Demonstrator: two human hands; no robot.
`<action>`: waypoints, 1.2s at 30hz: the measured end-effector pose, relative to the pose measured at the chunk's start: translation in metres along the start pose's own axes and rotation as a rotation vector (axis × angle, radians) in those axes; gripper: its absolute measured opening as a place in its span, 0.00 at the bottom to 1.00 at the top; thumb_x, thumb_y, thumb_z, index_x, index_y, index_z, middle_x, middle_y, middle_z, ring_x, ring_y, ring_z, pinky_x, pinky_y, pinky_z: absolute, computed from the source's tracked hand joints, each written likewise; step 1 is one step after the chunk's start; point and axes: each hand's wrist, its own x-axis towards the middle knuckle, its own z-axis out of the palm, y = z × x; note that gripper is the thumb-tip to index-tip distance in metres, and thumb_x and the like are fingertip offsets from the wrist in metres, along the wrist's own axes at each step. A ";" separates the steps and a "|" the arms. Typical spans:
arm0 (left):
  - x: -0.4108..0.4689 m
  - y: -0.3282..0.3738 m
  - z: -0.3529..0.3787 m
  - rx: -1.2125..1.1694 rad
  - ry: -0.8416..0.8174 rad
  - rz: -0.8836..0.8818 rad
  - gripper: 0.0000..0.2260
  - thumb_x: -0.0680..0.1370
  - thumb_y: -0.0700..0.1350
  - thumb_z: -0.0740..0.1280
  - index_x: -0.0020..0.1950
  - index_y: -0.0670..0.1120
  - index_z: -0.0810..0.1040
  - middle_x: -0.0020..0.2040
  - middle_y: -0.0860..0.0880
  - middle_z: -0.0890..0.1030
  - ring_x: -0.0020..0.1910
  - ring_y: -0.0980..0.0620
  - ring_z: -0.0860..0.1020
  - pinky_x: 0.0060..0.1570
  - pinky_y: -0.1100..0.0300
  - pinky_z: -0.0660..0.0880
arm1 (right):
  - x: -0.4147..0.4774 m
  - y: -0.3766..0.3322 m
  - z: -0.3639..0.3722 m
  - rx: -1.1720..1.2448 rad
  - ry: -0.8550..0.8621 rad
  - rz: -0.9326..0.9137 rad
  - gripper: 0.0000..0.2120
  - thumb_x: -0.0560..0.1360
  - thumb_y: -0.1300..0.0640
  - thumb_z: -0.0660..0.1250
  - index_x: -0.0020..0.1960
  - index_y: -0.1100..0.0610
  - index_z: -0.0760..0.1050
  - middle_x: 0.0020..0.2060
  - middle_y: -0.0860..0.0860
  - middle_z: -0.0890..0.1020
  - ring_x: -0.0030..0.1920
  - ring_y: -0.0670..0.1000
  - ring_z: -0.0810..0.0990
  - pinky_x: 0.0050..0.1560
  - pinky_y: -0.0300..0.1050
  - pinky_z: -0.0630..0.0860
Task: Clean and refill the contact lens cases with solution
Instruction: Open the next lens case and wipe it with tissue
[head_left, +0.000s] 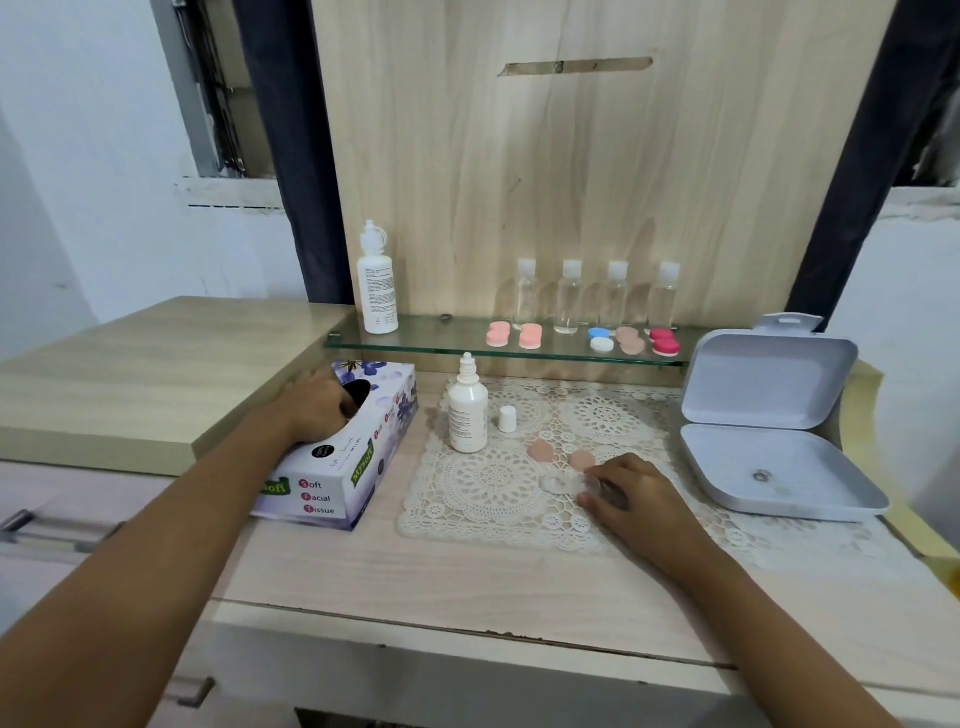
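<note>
head view, lens case (563, 483): clear, on the lace mat (483, 519), mid table (467, 571), nearer the front edge
feel: looks tiny, light, hard and slippy; best held by its sides
right hand (628, 493): bent fingers pinch the case's right cup
left hand (317, 405): fingertips inside the tissue box (353, 467) at the left edge; cannot tell if they hold a tissue

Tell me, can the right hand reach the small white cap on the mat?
Probably yes: the white cap stands free beside the bottle, only two flat lids lie between, though the right hand holds the clear case.
</note>
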 end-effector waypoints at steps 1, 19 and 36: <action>0.000 -0.001 0.000 -0.011 0.008 0.001 0.13 0.78 0.46 0.60 0.60 0.52 0.78 0.64 0.43 0.69 0.62 0.42 0.66 0.61 0.54 0.63 | 0.000 0.000 0.000 0.000 0.000 -0.001 0.09 0.73 0.53 0.69 0.51 0.55 0.79 0.43 0.45 0.74 0.48 0.46 0.72 0.48 0.40 0.67; -0.007 -0.005 -0.010 -0.480 0.273 -0.095 0.06 0.75 0.41 0.68 0.49 0.44 0.84 0.53 0.46 0.82 0.47 0.53 0.73 0.46 0.63 0.65 | 0.000 0.001 0.000 0.005 -0.004 0.003 0.11 0.73 0.52 0.69 0.53 0.54 0.79 0.43 0.44 0.73 0.49 0.47 0.71 0.48 0.40 0.67; -0.031 0.024 -0.021 -0.780 0.274 -0.074 0.05 0.78 0.49 0.65 0.48 0.51 0.81 0.48 0.49 0.81 0.34 0.56 0.72 0.33 0.60 0.66 | 0.001 0.000 -0.001 -0.006 -0.004 0.005 0.11 0.73 0.52 0.69 0.53 0.55 0.79 0.43 0.46 0.74 0.47 0.48 0.71 0.46 0.40 0.66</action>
